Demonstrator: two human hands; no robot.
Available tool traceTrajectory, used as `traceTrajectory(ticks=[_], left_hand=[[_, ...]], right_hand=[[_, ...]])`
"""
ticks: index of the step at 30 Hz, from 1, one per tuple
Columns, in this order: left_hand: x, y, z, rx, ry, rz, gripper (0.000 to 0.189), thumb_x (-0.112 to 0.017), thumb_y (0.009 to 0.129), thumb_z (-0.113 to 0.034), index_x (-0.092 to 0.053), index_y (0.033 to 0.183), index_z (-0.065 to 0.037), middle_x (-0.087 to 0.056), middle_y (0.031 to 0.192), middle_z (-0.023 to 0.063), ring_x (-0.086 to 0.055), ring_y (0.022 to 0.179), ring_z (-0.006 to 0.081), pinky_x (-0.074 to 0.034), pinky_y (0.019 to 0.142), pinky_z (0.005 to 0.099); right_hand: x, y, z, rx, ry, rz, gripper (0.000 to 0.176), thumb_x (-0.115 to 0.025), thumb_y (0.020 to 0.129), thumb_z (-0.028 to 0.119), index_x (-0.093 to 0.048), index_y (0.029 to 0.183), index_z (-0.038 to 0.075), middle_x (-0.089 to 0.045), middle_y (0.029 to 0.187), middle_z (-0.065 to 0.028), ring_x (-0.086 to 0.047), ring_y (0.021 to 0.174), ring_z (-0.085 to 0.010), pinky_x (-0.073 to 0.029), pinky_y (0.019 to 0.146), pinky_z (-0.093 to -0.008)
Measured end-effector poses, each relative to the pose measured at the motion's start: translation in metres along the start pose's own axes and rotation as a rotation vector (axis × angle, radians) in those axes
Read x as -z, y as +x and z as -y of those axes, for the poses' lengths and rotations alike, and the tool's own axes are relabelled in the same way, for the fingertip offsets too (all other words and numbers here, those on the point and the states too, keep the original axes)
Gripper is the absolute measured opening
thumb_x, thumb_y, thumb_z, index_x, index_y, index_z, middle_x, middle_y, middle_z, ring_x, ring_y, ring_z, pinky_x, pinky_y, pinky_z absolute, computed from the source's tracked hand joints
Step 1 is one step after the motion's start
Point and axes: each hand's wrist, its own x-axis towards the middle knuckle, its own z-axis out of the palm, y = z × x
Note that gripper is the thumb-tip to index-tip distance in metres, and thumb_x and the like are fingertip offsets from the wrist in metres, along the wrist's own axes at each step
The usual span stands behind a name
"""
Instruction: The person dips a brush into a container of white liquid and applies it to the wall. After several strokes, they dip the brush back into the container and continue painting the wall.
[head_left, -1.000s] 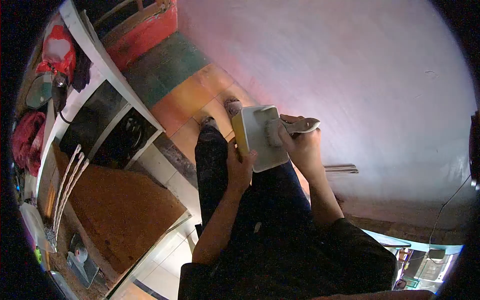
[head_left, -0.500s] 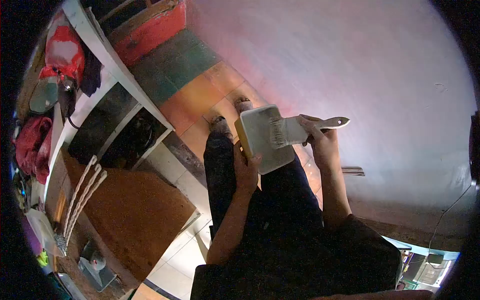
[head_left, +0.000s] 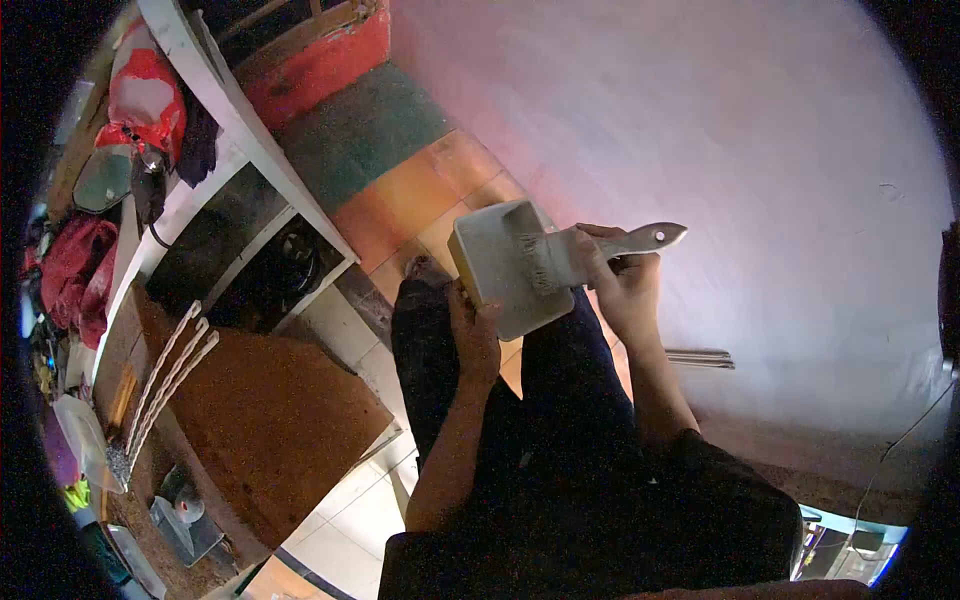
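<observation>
Greyish tray [head_left: 495, 275] has left hand [head_left: 475, 335] gripping its edge, right hand [head_left: 628, 287] clasping a brush [head_left: 569, 258], open floor [head_left: 400, 215] beyond.

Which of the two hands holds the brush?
The right hand: its fingers close around the brush, while the left hand instead grips the tray by its edge.

Right hand [head_left: 628, 285] now sits farther back on brush [head_left: 568, 258], so wide neck's in plain sight instead of covered. Handle tip [head_left: 668, 236] pokes out past hand too. Tray [head_left: 488, 255] is turned bit counterclockwise; only one foot [head_left: 428, 268] clearly shows vs two second ago. Twisted rods [head_left: 166, 390] sit farther right in view.
</observation>
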Motion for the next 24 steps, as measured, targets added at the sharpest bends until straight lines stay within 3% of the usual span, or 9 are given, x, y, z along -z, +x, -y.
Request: traceTrajectory(ticks=[2, 4, 6, 11, 15, 18, 20, 21, 24], left_hand=[[-0.009, 0.01, -0.008, -0.106, -0.045, 0.048, 0.058, -0.057, 0.084, -0.011, -0.032, 0.135, 0.002, -0.047, 0.122, 0.0176, -0.048, 0.111, 0.024, -0.039, 0.1, 0.039], [-0.023, 0.023, -0.022, -0.09, 0.202, 0.002, 0.048, -0.056, 0.087, -0.013, -0.037, 0.128, 0.003, -0.051, 0.116, 0.0159, -0.052, 0.105, 0.0226, -0.043, 0.095, 0.0366], [-0.037, 0.041, -0.026, -0.07, 0.123, 0.003, 0.047, -0.056, 0.088, -0.014, -0.038, 0.127, 0.002, -0.052, 0.113, 0.0154, -0.053, 0.103, 0.022, -0.044, 0.093, 0.0355], [-0.075, 0.073, -0.055, -0.071, 0.143, 0.049, 0.044, -0.056, 0.088, -0.017, -0.041, 0.125, 0.002, -0.054, 0.108, 0.014, -0.054, 0.1, 0.0208, -0.046, 0.09, 0.034], [-0.08, 0.097, -0.03, -0.068, 0.071, 0.066, 0.042, -0.056, 0.087, -0.017, -0.043, 0.122, 0.002, -0.054, 0.108, 0.0135, -0.054, 0.099, 0.0215, -0.046, 0.089, 0.034], [-0.074, 0.105, -0.013, -0.072, 0.036, 0.075, 0.042, -0.056, 0.087, -0.018, -0.044, 0.122, 0.002, -0.054, 0.107, 0.0135, -0.055, 0.099, 0.0217, -0.045, 0.088, 0.0336], [-0.068, 0.11, -0.001, -0.022, 0.043, 0.051, 0.044, -0.056, 0.086, -0.02, -0.044, 0.122, 0.002, -0.054, 0.107, 0.0137, -0.054, 0.1, 0.0213, -0.044, 0.087, 0.0338], [-0.07, 0.109, -0.005, -0.017, 0.042, 0.051, 0.044, -0.056, 0.086, -0.02, -0.044, 0.122, 0.002, -0.054, 0.107, 0.0137, -0.054, 0.1, 0.0213, -0.044, 0.087, 0.0338], [-0.073, 0.106, -0.016, -0.017, 0.215, 0.021, 0.04, -0.052, 0.086, -0.023, -0.049, 0.121, -0.003, -0.055, 0.109, 0.0092, -0.053, 0.104, 0.0209, -0.041, 0.093, 0.0347]], right_hand=[[-0.006, 0.012, -0.001, 0.245, -0.119, -0.009, 0.023, -0.066, 0.09, 0.014, -0.068, 0.099, -0.007, -0.07, 0.081, -0.0101, -0.065, 0.068, -0.0147, -0.051, 0.059, -0.0281], [-0.008, 0.023, 0.024, 0.228, -0.215, -0.005, 0.021, -0.067, 0.09, 0.014, -0.069, 0.097, -0.006, -0.071, 0.083, -0.0131, -0.067, 0.071, -0.0168, -0.053, 0.062, -0.0303], [-0.009, 0.044, 0.024, 0.376, -0.35, -0.032, 0.02, -0.067, 0.089, 0.014, -0.069, 0.097, -0.004, -0.071, 0.08, -0.0149, -0.067, 0.067, -0.0185, -0.053, 0.06, -0.0305], [-0.006, 0.083, 0.021, 0.433, -0.425, -0.15, 0.019, -0.067, 0.088, 0.015, -0.069, 0.093, -0.003, -0.069, 0.076, -0.0163, -0.067, 0.063, -0.0214, -0.051, 0.058, -0.0322], [-0.001, 0.101, 0.009, 0.475, -0.371, -0.16, 0.018, -0.067, 0.088, 0.014, -0.068, 0.094, -0.003, -0.069, 0.075, -0.0165, -0.067, 0.063, -0.0221, -0.051, 0.058, -0.0327], [0.002, 0.104, -0.004, 0.459, -0.367, -0.157, 0.021, -0.067, 0.089, 0.015, -0.067, 0.093, -0.006, -0.068, 0.071, -0.0136, -0.064, 0.059, -0.0188, -0.049, 0.054, -0.0309], [0.004, 0.1, -0.014, 0.144, -0.089, -0.27, 0.026, -0.066, 0.091, 0.018, -0.066, 0.091, -0.008, -0.066, 0.069, -0.0096, -0.058, 0.054, -0.0141, -0.045, 0.049, -0.0268], [0.006, 0.099, -0.013, 0.057, 0.024, -0.293, 0.029, -0.065, 0.092, 0.021, -0.066, 0.09, -0.008, -0.06, 0.064, -0.004, -0.05, 0.049, -0.0087, -0.037, 0.043, -0.0236], [0.017, 0.092, -0.012, -0.13, 0.25, -0.293, 0.029, -0.064, 0.093, 0.022, -0.066, 0.09, -0.007, -0.055, 0.06, -0.0011, -0.044, 0.046, -0.007, -0.031, 0.04, -0.0233]])
